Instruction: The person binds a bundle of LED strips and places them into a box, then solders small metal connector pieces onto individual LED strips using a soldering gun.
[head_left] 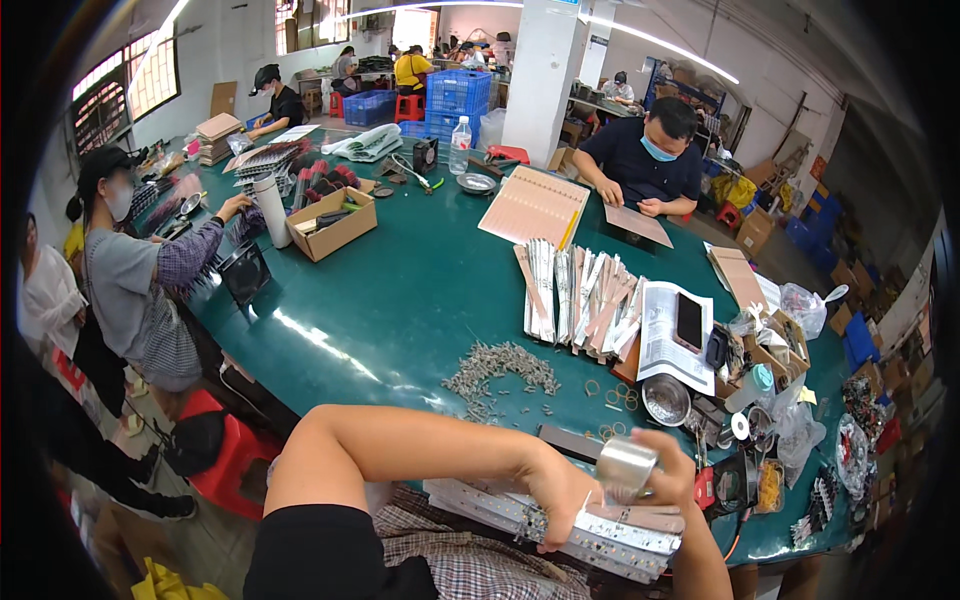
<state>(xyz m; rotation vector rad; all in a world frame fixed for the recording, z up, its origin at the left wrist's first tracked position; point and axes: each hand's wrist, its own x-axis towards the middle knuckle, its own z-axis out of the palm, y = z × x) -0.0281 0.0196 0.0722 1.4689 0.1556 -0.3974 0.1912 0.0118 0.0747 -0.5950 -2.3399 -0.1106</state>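
My left arm comes in from the lower left, elbow bent high, forearm running right and slightly down. My left hand curls its fingers shut over the near end of a stack of LED strips, thumb on top. My right forearm rises from the bottom edge; my right hand wraps closed around a tape roll, silvery, held on its side just above the strips and touching my left knuckles.

The strips lie under both sets of fingers, at the table's near edge; I count about four long white boards, stacked and slightly fanned, though the exact number I cannot tell.

Just beyond my fingers sits one dark flat bar. Farther out lies one heap of small grey screws, too many to count, and about six loose rubber bands. To the right of my right fingers stands one steel bowl. Beyond that, one open booklet carries one black phone. Four people sit around the table.
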